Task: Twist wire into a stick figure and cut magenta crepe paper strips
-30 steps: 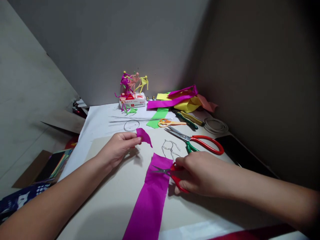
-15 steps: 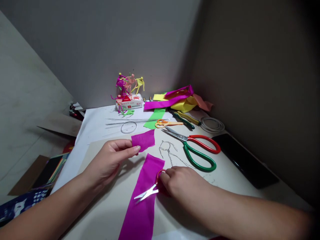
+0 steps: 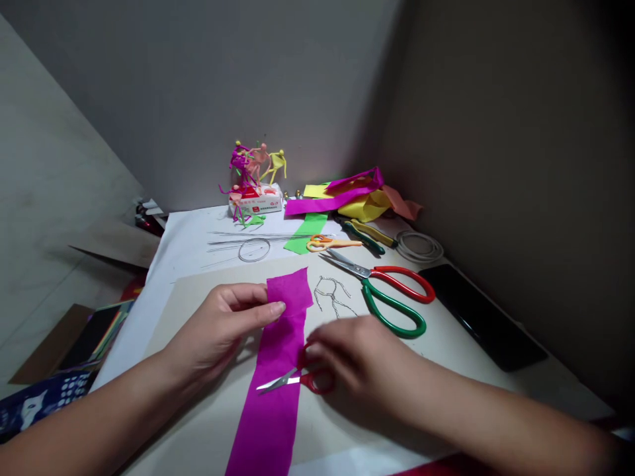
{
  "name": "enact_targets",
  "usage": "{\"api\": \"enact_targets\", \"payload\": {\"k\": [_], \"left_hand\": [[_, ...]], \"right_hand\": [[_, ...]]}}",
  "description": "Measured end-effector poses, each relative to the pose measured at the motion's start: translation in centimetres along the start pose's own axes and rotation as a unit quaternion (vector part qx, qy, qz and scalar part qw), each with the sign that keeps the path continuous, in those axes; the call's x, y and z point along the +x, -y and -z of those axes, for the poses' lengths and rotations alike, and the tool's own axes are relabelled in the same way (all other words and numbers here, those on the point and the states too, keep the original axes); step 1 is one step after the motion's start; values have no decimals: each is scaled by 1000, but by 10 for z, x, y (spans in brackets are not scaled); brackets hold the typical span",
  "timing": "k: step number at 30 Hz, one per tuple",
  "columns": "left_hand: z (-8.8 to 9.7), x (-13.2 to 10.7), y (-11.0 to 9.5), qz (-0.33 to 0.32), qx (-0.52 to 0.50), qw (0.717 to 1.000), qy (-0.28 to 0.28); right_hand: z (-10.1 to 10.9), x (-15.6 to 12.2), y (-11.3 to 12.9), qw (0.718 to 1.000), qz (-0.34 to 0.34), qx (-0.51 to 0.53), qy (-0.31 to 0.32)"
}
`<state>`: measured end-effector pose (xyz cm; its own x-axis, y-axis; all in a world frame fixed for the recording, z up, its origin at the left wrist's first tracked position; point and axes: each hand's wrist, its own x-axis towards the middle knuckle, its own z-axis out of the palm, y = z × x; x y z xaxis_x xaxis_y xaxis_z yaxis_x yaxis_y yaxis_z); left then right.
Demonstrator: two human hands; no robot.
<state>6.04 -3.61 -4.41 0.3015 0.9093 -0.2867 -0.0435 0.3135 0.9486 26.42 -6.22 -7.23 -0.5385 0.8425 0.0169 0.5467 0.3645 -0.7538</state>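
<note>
My left hand (image 3: 228, 324) pinches a small magenta paper piece (image 3: 290, 289) between thumb and fingers. That piece is held over the far end of a long magenta paper strip (image 3: 268, 423) on the table. Small red-handled scissors (image 3: 285, 380) lie low across the strip, blades partly apart and pointing left. The fingertips of my right hand (image 3: 354, 354) are closed at their upper handle loop, slightly blurred; the lower loop is free of the fingers. A twisted-wire figure (image 3: 332, 291) lies just beyond my right hand, its lower part hidden.
Large scissors (image 3: 397, 297) with red and green handles lie at right, beside a black phone (image 3: 481, 314). Behind are orange scissors (image 3: 332, 243), pliers (image 3: 364, 236), a wire coil (image 3: 419, 246), coloured strips (image 3: 357, 195), loose wires (image 3: 238, 241), and small figures around a box (image 3: 268, 200).
My left hand has brought the magenta piece slightly right and down, over the strip's end. My right hand has shifted, and the small scissors have turned flatter, showing more of their red handles.
</note>
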Motion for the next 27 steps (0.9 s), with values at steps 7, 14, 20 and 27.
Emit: {"api": "enact_targets", "payload": {"k": [7,14,20,27], "left_hand": [[-5,-3,10,-1,80,995,53],[-11,-3,9,56,147,984,86],[-11,-4,6,57,147,984,83],[-11,-1,7,62,86,994,16]], "right_hand": [[11,15,-14,848,-74,521,-56],[6,5,-5,869,-92,476,-103],[9,1,-7,907,-47,404,-105],[12,2,-12,926,34,365,-91]]}}
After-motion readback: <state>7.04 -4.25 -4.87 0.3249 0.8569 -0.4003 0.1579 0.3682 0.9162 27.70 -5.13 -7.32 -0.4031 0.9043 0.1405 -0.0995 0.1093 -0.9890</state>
